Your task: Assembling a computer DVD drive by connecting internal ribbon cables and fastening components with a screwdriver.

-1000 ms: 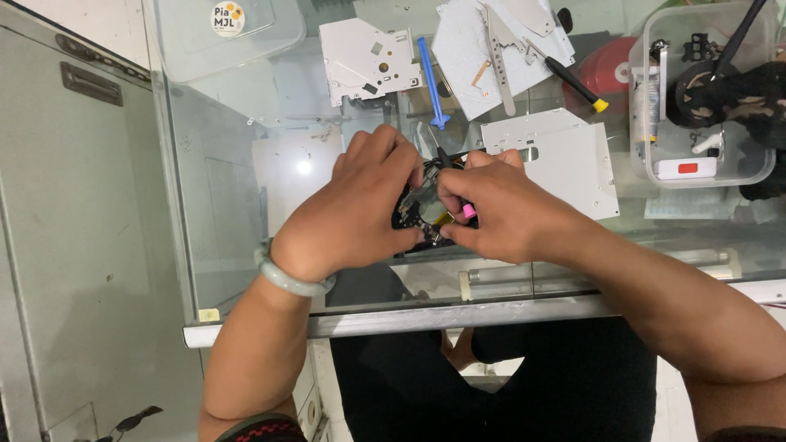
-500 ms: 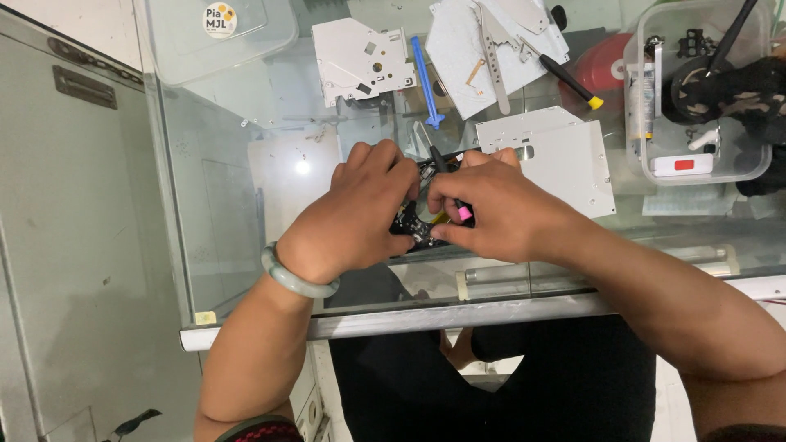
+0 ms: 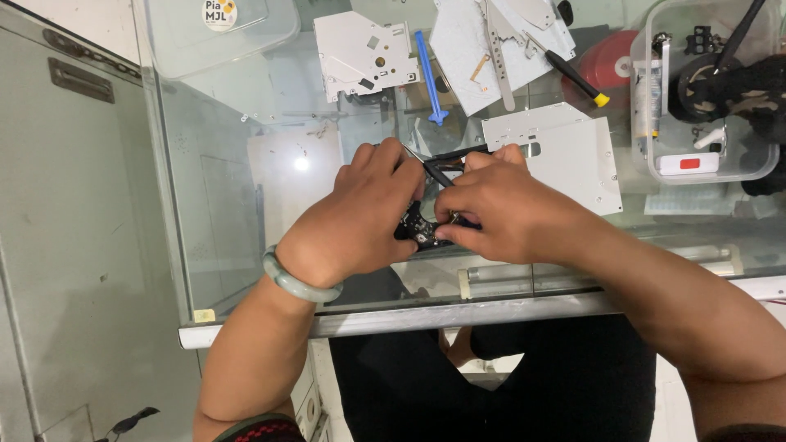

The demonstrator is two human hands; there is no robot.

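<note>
Shifted slightly lower since earlier, left hand (image 3: 352,219) and right hand (image 3: 499,214) both gripping small black part (image 3: 419,229), disassembled metal plates (image 3: 565,151) just beyond, work apparently midway.

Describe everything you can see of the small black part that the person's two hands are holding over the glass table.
The small black part is mostly hidden between the hands. What shows is dark, with pale metal spots, looking like a small mechanical or electronic assembly. It sits just above the glass table, near its front edge. The left hand covers its left side; the right hand grips its right side, fingers curled over it. A thin black rod slants up from it between the fingers. Its full shape cannot be told.
</note>
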